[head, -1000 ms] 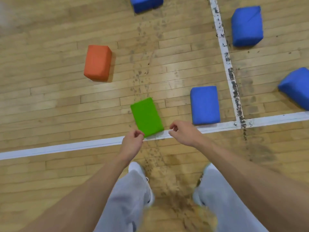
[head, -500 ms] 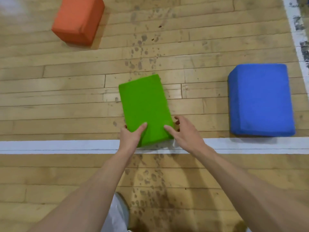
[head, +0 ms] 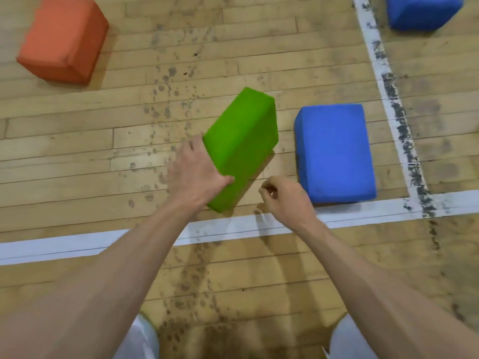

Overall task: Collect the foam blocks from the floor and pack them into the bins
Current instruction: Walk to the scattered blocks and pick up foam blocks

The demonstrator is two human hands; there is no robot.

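Green foam block tilts off the scuffed wooden floor, gripped by the left hand; the right hand is curled, empty, above a white painted line.

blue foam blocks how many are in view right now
2. One blue foam block lies on the floor just right of the green foam block; the other is cut off at the top right corner. More may lie outside the frame.
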